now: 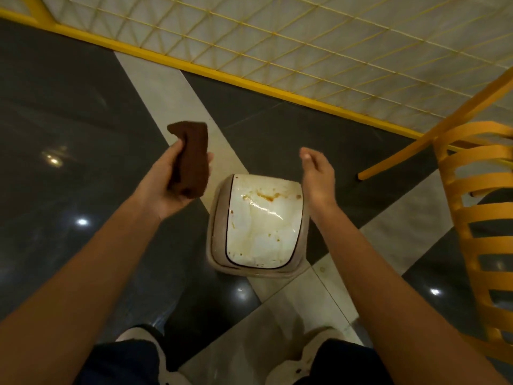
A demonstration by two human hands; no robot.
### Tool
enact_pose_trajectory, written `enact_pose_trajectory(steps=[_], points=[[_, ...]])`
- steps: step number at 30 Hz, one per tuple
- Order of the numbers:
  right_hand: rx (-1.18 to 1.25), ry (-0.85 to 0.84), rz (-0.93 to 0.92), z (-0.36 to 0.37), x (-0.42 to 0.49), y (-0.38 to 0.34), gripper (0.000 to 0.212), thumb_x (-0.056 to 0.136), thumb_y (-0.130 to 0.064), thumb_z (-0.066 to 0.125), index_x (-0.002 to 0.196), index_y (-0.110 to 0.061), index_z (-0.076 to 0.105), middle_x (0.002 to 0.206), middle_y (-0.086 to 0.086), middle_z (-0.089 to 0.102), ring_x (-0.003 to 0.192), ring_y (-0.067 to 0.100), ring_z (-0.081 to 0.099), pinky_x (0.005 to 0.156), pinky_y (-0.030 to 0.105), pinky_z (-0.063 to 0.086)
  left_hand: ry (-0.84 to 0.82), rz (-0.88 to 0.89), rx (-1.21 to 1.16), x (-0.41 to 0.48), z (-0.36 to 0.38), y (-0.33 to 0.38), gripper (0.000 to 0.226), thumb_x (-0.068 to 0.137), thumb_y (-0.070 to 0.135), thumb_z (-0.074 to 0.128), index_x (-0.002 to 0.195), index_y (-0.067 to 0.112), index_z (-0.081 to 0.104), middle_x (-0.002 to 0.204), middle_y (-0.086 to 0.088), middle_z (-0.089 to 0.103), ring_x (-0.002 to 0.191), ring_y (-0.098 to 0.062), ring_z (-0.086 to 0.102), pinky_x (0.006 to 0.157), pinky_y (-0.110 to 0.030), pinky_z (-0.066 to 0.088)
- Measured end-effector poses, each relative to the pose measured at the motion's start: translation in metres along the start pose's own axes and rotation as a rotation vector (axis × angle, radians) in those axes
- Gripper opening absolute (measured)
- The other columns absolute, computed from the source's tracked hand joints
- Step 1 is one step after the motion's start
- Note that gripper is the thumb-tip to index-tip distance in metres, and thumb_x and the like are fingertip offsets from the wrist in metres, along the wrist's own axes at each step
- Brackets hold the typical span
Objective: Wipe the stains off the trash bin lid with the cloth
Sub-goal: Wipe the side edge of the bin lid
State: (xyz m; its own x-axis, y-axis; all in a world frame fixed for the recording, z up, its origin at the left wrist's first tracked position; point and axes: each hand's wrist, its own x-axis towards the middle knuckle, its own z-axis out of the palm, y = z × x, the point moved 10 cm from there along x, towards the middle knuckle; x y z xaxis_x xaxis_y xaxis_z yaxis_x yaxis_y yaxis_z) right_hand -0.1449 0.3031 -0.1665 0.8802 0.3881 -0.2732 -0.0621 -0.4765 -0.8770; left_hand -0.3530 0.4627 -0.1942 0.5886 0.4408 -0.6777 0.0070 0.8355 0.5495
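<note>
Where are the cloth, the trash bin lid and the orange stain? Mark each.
cloth (192, 159), head view, middle of the brown fabric.
trash bin lid (261, 237), head view, centre of its white panel.
orange stain (268, 196), head view, streak near the lid's far edge.

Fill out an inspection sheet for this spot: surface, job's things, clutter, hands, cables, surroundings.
Surface: floor of glossy dark tiles with pale bands, showing light reflections.
Job's things: white bin lid, shut, with orange-brown stains near its far edge and specks elsewhere; brown cloth held in the air, not touching the lid.
Clutter: nothing seen.
Hands: left hand grips the cloth, left of the bin; right hand is open and holds nothing, over the bin's right side.
Cables: nothing seen.
Surroundings: yellow slatted chair at the right; yellow mesh fence beyond the bin.
</note>
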Motion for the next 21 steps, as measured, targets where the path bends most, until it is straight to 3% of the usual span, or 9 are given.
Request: enact_pose_trajectory(steps=[4, 7, 9, 12, 14, 16, 21], points=[[-0.014, -0.047, 0.098, 0.003, -0.009, 0.056, 0.034, 0.097, -0.036, 0.041, 0.123, -0.023, 0.057, 0.126, 0.000, 0.056, 0.117, 0.017, 0.050, 0.104, 0.041, 0.040, 0.293, 0.107, 0.374, 0.012, -0.044, 0.009, 0.034, 0.085, 0.038, 0.062, 0.112, 0.019, 0.058, 0.105, -0.003, 0.065, 0.088, -0.014, 0.062, 0.070, -0.030, 0.049], [0.096, -0.041, 0.121, 0.008, -0.017, 0.070, 0.031, 0.097, -0.036, 0.041, 0.121, -0.027, 0.059, 0.127, -0.001, 0.056, 0.115, 0.018, 0.053, 0.101, 0.042, 0.043, 0.340, 0.200, 0.541, 0.018, -0.038, 0.000, 0.036, 0.085, 0.031, 0.064, 0.116, 0.018, 0.051, 0.100, -0.004, 0.062, 0.081, -0.014, 0.061, 0.064, -0.028, 0.049], [0.135, -0.023, 0.122, 0.008, -0.021, 0.073, 0.032, 0.097, -0.036, 0.041, 0.122, -0.027, 0.058, 0.129, -0.001, 0.055, 0.116, 0.017, 0.053, 0.101, 0.041, 0.044, 0.334, 0.260, 0.639, 0.024, -0.028, -0.007, 0.032, 0.086, 0.030, 0.062, 0.115, 0.021, 0.051, 0.103, -0.004, 0.062, 0.085, -0.018, 0.062, 0.071, -0.032, 0.052], [0.156, 0.003, 0.084, 0.004, -0.027, 0.075, 0.032, 0.098, -0.036, 0.039, 0.123, -0.029, 0.056, 0.124, -0.003, 0.057, 0.110, 0.013, 0.056, 0.090, 0.027, 0.049, 0.292, 0.269, 0.757, 0.032, -0.011, -0.022, 0.035, 0.089, 0.035, 0.056, 0.123, 0.026, 0.055, 0.117, -0.001, 0.059, 0.105, -0.020, 0.056, 0.093, -0.036, 0.045], [0.188, 0.025, 0.085, 0.002, -0.031, 0.079, 0.032, 0.098, -0.037, 0.037, 0.123, -0.030, 0.056, 0.118, -0.007, 0.057, 0.101, 0.004, 0.057, 0.076, 0.014, 0.048, 0.278, 0.242, 0.725, 0.030, -0.007, -0.030, 0.034, 0.090, 0.037, 0.054, 0.124, 0.029, 0.056, 0.120, 0.000, 0.059, 0.111, -0.019, 0.053, 0.098, -0.036, 0.042], [0.187, 0.046, 0.076, 0.003, -0.033, 0.081, 0.033, 0.098, -0.039, 0.037, 0.123, -0.031, 0.056, 0.118, -0.007, 0.057, 0.098, 0.002, 0.057, 0.072, 0.013, 0.048, 0.298, 0.254, 0.689, 0.020, -0.013, -0.033, 0.033, 0.090, 0.036, 0.056, 0.122, 0.030, 0.058, 0.118, 0.001, 0.061, 0.112, -0.019, 0.054, 0.100, -0.039, 0.042], [0.088, 0.095, 0.019, 0.010, -0.032, 0.078, 0.034, 0.096, -0.047, 0.036, 0.122, -0.037, 0.056, 0.122, -0.009, 0.059, 0.110, 0.010, 0.056, 0.095, 0.037, 0.049, 0.365, 0.438, 0.756, -0.005, -0.023, -0.030, 0.035, 0.088, 0.035, 0.058, 0.122, 0.030, 0.059, 0.109, 0.006, 0.055, 0.104, -0.012, 0.052, 0.093, -0.030, 0.042]])
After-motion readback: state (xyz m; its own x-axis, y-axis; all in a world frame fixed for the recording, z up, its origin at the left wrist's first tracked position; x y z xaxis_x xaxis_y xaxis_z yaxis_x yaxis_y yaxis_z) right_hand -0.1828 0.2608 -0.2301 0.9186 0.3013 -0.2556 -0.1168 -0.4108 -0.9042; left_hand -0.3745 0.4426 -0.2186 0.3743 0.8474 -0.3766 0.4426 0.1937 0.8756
